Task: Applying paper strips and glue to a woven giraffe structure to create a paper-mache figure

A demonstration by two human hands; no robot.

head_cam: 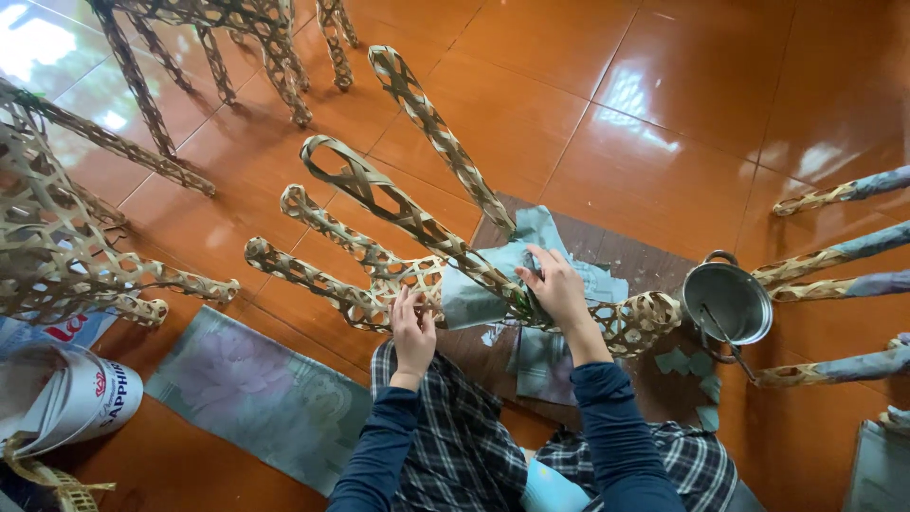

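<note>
The glossy orange tiled floor (531,104) filled the view, and you sat on it with your legs in plaid trousers (445,446). Across your lap and out over the tiles lay the big woven bamboo frame (379,223), an openwork piece with several long looped legs spreading up and to the left. More woven frames (57,237) stood at the left edge and along the top, and others, partly wrapped in grey paper, reached in from the right (834,251). A flat sheet of pale flowered paper (251,389) lay on the floor just left of your knee, and a dark board (607,251) lay under the work. A white plastic bucket (71,403) stood at the lower left. A small metal pot (728,301) with a brush handle leaning in it stood just right of the frame's end. Pale blue-grey paper (479,289) was wrapped over the middle of the frame. Your right hand (555,284) pressed flat on that paper, fingers spread, not clenched. Your left hand (413,332) rested with its fingertips on the bare weave just beside the paper's left edge, gripping nothing. Small torn paper scraps (687,370) lay near the pot.
</note>
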